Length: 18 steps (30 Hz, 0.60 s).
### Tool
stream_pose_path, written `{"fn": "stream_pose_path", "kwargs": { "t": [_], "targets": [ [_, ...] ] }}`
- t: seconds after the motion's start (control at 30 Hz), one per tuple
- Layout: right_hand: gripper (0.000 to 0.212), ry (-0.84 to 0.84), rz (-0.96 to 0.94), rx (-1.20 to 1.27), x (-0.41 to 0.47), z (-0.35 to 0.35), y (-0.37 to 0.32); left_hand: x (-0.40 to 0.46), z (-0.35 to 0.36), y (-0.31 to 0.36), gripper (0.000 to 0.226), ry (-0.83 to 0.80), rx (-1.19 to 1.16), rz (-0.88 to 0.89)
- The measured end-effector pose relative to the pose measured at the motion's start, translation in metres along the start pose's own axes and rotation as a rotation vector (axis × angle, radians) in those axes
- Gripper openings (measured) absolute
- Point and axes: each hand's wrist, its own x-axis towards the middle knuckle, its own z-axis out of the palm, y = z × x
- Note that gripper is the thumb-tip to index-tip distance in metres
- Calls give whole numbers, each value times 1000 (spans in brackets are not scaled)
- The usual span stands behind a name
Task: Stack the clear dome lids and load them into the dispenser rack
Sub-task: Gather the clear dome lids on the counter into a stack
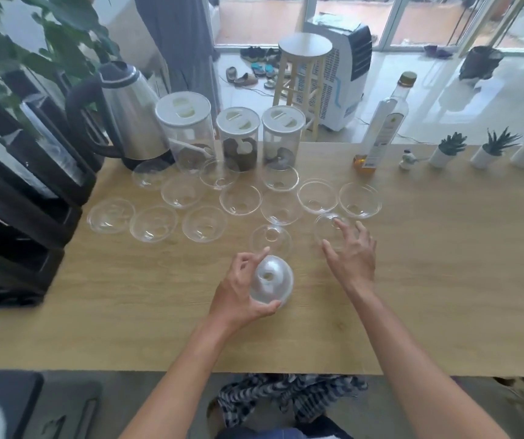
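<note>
Several clear dome lids lie loose on the wooden table (428, 280), most of them rim up, among them one at the left end (110, 216) and one at the right end (360, 200). My left hand (240, 293) grips a stack of dome lids (271, 284) just above the table, dome side toward me. A single lid (270, 239) rests right behind the stack. My right hand (351, 248) reaches forward with spread fingers, its fingertips touching another lid (330, 229). The black dispenser rack (26, 198) stands at the table's left edge.
A steel kettle (127, 115) and three lidded jars (237, 137) stand behind the lids. A tall bottle (387, 122), a small figurine (408, 160) and three potted succulents (491, 148) line the far right edge. A stool (303, 68) stands on the floor beyond.
</note>
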Motion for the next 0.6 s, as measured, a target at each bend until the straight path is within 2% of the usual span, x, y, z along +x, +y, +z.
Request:
{"fn": "stream_pose_path", "kwargs": {
  "t": [0.17,0.3,0.53,0.6],
  "targets": [
    [43,-2,-73,102,1,7,24,1,16,12,95,50,-44,7],
    [39,-8,-100,205,-5,6,33,0,18,15,99,36,-53,-4],
    [64,57,-146,415,-32,-19,-6,-2,-2,14,125,-56,-53,-7],
    [66,74,-202,458,-42,-25,-21,-2,-13,8,125,-64,-101,-39]
  ]
}}
